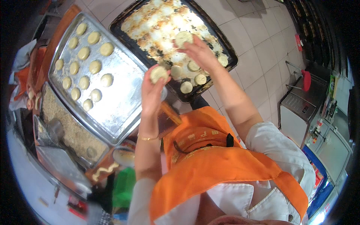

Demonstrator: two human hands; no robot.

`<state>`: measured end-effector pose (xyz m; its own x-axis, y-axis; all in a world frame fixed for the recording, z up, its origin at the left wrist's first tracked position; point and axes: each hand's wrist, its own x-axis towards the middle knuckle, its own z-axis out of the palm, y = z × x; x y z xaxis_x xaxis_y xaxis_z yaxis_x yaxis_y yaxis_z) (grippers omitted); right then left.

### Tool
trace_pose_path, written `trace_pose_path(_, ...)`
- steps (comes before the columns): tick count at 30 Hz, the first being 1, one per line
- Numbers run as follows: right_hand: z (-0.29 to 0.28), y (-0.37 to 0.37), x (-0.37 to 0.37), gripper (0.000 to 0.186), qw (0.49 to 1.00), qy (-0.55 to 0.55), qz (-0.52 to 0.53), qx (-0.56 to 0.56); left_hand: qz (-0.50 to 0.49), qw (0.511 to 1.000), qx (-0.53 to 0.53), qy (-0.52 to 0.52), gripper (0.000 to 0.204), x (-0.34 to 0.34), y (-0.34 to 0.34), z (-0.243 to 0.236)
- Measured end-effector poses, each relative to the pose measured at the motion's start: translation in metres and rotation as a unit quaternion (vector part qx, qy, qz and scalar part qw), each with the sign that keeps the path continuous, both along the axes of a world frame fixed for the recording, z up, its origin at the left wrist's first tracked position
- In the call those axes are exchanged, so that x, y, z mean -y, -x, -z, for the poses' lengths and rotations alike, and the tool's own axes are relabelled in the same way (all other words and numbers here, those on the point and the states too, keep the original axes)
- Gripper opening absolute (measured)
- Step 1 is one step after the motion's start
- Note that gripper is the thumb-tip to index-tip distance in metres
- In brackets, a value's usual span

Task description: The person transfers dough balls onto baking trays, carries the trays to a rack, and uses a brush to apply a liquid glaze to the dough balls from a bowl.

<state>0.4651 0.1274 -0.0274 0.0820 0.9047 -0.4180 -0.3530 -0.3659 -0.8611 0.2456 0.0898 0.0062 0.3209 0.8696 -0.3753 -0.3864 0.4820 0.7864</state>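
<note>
Each of my hands grips a flat round dough cake. My left hand [150,92] is closed around one dough cake [159,74], between the silver tray and the dark tray. My right hand [202,55] pinches another dough cake [183,38] above the dark, stained baking tray [157,22]. Several similar cakes [200,79] lie at that tray's near end, some with a speckled top. To the left, the shiny silver tray [125,99] carries several smooth, pale yellow dough rounds [95,67] on its far and left parts.
Beside the silver tray sits a tray of tan grains [62,112] with a metal cup [56,129]. A green container [124,187] is at my lower left. Tiled floor [258,56] stretches right, toward a metal-topped cabinet [300,112] and a dark rack [315,33].
</note>
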Motion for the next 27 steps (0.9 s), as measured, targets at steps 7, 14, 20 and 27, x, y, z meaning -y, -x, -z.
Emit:
trace_pose_path(7,0.09,-0.163,0.023,0.04,0.897,0.083,-0.081,0.426,0.105,0.954,-0.277,0.036,0.037,-0.02,-0.158,0.104)
trace_pose_path(14,0.143,-0.193,0.028,0.038,0.911,0.091,-0.086,0.393,0.104,0.907,-0.406,-0.046,0.039,-0.027,-0.224,0.178)
trace_pose_path(20,0.144,-0.181,0.025,0.034,0.864,0.015,-0.108,0.492,0.123,0.804,-0.566,-0.137,0.037,-0.032,-0.232,0.181)
trace_pose_path(27,0.126,-0.156,0.026,0.05,0.748,-0.186,-0.122,0.625,0.165,0.71,-0.632,-0.263,0.05,0.012,-0.183,0.158)
